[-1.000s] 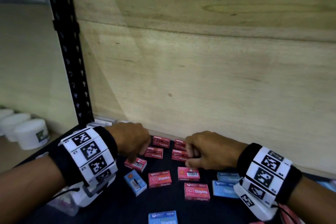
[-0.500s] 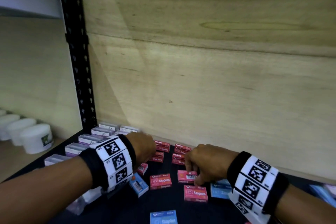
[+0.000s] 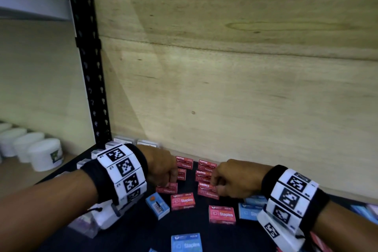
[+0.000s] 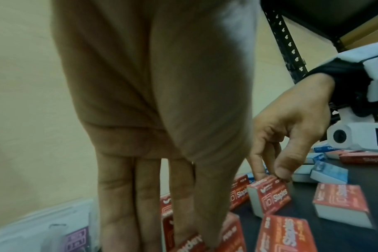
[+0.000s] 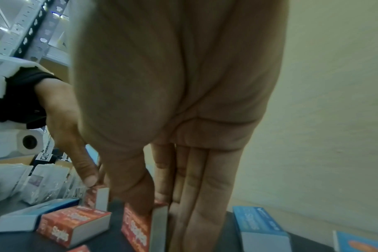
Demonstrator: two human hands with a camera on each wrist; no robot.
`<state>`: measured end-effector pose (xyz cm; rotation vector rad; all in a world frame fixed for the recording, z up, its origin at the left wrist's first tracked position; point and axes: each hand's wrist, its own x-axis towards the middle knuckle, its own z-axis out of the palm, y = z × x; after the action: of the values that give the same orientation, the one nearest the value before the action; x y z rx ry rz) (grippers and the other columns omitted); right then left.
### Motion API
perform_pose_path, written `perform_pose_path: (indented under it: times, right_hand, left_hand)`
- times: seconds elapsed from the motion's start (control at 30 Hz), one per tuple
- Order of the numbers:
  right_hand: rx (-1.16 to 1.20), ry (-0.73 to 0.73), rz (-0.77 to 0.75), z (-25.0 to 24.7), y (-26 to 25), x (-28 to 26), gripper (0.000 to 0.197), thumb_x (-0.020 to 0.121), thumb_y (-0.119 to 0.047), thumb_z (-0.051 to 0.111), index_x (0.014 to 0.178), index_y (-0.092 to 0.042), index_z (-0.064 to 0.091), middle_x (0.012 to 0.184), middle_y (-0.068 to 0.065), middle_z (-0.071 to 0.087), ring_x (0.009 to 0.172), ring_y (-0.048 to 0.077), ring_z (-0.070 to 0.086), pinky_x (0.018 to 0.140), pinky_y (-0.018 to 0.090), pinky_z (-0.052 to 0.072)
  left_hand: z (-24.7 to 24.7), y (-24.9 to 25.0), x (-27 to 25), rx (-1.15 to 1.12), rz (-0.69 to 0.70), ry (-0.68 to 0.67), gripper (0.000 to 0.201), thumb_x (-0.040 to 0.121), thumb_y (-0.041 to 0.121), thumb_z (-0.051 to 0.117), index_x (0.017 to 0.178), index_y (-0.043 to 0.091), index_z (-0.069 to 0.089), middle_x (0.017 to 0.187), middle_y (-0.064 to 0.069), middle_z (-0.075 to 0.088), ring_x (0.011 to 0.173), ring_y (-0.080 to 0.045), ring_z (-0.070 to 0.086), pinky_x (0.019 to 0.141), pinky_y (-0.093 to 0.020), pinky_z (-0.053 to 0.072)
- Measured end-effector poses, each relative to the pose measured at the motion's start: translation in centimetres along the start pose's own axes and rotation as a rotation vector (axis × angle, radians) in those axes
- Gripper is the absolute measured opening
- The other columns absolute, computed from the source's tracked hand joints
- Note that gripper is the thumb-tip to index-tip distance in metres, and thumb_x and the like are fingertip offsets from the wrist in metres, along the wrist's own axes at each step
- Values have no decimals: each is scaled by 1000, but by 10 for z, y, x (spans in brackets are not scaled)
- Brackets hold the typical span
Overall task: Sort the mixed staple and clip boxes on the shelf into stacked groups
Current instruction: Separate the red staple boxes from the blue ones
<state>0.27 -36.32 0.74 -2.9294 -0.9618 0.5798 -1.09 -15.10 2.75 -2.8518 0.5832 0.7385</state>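
Observation:
Small red staple boxes lie on the dark shelf (image 3: 143, 231), with two short rows (image 3: 205, 166) against the back panel. My left hand (image 3: 170, 182) pinches one red box (image 3: 166, 189) between thumb and fingers; the left wrist view shows that hand (image 4: 179, 235) pointing straight down onto it. My right hand (image 3: 216, 186) pinches another red box (image 3: 207, 193), which stands on its edge (image 5: 140, 230) under the right hand (image 5: 160, 209). Two more red boxes (image 3: 182, 200) (image 3: 222, 214) lie flat in front.
Blue staple boxes (image 3: 251, 208) (image 3: 186, 242) (image 3: 157, 205) lie right, front and centre. Clear clip boxes (image 3: 126, 141) line the back left by the black upright post (image 3: 88, 57). A wooden back panel (image 3: 225, 88) closes the shelf. White tubs (image 3: 45, 153) stand on the neighbouring shelf.
Both hands came forward from the back rows to nearer red boxes and took hold of them. Those boxes showed barcode sides before and now show the printed Staples face.

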Motion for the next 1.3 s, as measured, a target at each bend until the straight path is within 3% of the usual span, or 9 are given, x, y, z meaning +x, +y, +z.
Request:
perform_pose_path:
  times: [0.1, 0.27, 0.43, 0.57, 0.73, 0.97, 1.13, 1.3]
  right_hand:
    - [-31, 0, -2, 1, -3, 1, 25, 99, -34, 52, 119, -22, 63, 112, -2, 67, 91, 15, 58, 81, 26, 44]
    - [-60, 7, 10, 3, -4, 0, 25, 101, -35, 49, 119, -22, 61, 110, 0, 67, 90, 16, 57, 80, 27, 44]
    - [-20, 14, 13, 4, -4, 0, 23, 99, -38, 54, 114, -24, 62, 106, -3, 69, 92, 16, 63, 82, 29, 49]
    - [6, 16, 22, 4, -5, 2, 19, 96, -36, 59, 111, -24, 61, 104, -4, 69, 89, 16, 62, 80, 29, 50]
    - [83, 1, 25, 2, -7, 3, 15, 97, -33, 60, 106, -22, 64, 99, -3, 74, 67, 7, 64, 77, 29, 55]
    - [73, 22, 44, 4, -7, 6, 13, 97, -35, 60, 104, -23, 61, 98, -2, 74, 68, 10, 66, 77, 31, 56]
    - [54, 51, 57, 5, -4, 4, 25, 93, -41, 64, 109, -26, 53, 101, -3, 67, 83, 16, 62, 79, 32, 52]
    - [93, 73, 49, 5, -2, -9, 21, 92, -43, 65, 101, -28, 53, 95, -6, 66, 85, 14, 63, 76, 30, 51]
  left_hand:
    - [3, -2, 1, -17, -21, 12, 34, 98, 17, 54, 131, 23, 59, 125, 1, 64, 111, -17, 60, 86, -22, 44]
    - [5, -9, 0, -55, -55, -7, 31, 94, 18, 59, 125, 22, 61, 116, 2, 68, 106, -17, 64, 95, -31, 50]
    - [9, -6, 2, 58, -124, -25, 28, 94, 16, 62, 122, 14, 62, 117, -3, 64, 104, -20, 60, 81, -28, 44]
    - [12, -1, 1, 112, -133, -11, 31, 95, 18, 59, 126, 16, 57, 124, -3, 60, 112, -22, 56, 82, -29, 40]
    - [13, 1, -1, 88, -131, 16, 26, 96, 20, 58, 122, 17, 56, 122, -3, 60, 107, -20, 56, 81, -29, 39]
    - [14, 4, 0, 52, -122, 66, 22, 96, 22, 59, 117, 18, 54, 124, -3, 58, 99, -16, 51, 80, -27, 39]
    - [4, 10, -17, 159, -195, 138, 49, 92, 35, 63, 132, 13, 43, 128, -10, 55, 117, -27, 56, 94, -36, 45]
    - [5, 22, -27, 170, -110, 259, 21, 89, 41, 64, 101, 25, 59, 108, 0, 62, 95, -21, 60, 75, -33, 46]
